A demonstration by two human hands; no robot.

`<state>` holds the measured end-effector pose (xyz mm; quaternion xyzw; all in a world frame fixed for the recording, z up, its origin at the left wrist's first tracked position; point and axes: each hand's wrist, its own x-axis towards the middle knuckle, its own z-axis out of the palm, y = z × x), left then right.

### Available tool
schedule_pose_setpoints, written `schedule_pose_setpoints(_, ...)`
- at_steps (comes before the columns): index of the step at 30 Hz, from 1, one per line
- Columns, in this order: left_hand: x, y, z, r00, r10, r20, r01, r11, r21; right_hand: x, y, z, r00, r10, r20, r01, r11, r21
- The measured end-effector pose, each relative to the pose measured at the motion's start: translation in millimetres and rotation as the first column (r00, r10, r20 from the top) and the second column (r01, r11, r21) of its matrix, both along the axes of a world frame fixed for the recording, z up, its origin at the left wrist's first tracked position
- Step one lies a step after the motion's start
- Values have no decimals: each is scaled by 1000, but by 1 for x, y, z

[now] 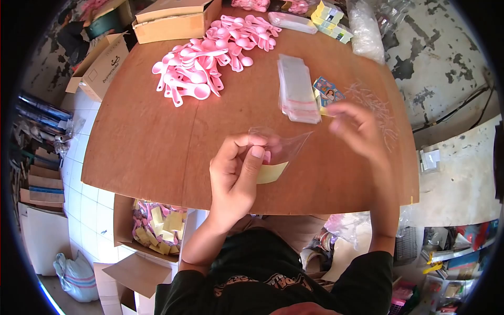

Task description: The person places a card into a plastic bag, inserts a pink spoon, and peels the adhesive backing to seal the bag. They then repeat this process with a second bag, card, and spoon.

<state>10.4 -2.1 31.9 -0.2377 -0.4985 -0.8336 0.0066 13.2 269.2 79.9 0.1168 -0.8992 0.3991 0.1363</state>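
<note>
My left hand (236, 168) is closed on a clear plastic bag (294, 147), thumb pressed against the fingers. A pale yellow card (273, 172) shows at the bag's lower part, and a little pink shows by the fingertips. My right hand (357, 128), smeared by motion, hovers by a small stack of printed cards (329, 90), with a yellow edge at its fingertips. Left of these cards lies a stack of clear plastic bags (296, 86). A heap of pink measuring spoons (202, 60) is spread over the far left of the table.
The brown wooden table (142, 142) carries a cardboard box (168, 21) at its far edge and scattered clear strips (375, 107) at right. Below the near edge, an open carton (157, 226) holds packed pink pieces with yellow cards. Another carton (102, 65) stands at left.
</note>
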Motion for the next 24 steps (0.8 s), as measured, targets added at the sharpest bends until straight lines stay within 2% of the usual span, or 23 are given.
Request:
schedule_pose_setpoints(1, -1, 0, -1, 1000, 1, -1, -1, 1000, -6, 5, -25, 6, 982, 190, 11, -190, 981, 31)
schedule_pose_setpoints(3, -2, -1, -3, 1000, -24, 7, 24, 1000, 7, 12, -63, 2, 952, 306, 4, -306, 952, -17)
schedule_pose_setpoints(5, -4, -4, -4, 999, -42, 13, 41, 999, 15, 15, -86, -11, 958, 287, 11, -282, 948, -147)
schedule_pose_setpoints(6, -5, -6, -4, 998, -59, 19, 58, 998, 31, 19, -95, -8, 959, 274, 76, -253, 943, -215)
schedule_pose_setpoints(10, -8, -14, -1, 995, -70, 67, 67, 996, 53, 23, -108, -7, 979, 189, 72, -161, 945, -285)
schedule_pose_setpoints(12, -8, -17, 6, 968, -182, 171, 177, 983, 46, 23, -108, -10, 990, 139, 21, -130, 959, -250)
schedule_pose_setpoints(18, -12, -18, -11, 984, -118, 132, 131, 987, -94, 23, -107, -19, 988, 147, 39, -121, 916, -383)
schedule_pose_setpoints(24, -11, -15, -5, 992, -48, 119, 59, 994, -87, 27, -110, -20, 992, 109, 63, -53, 813, -580)
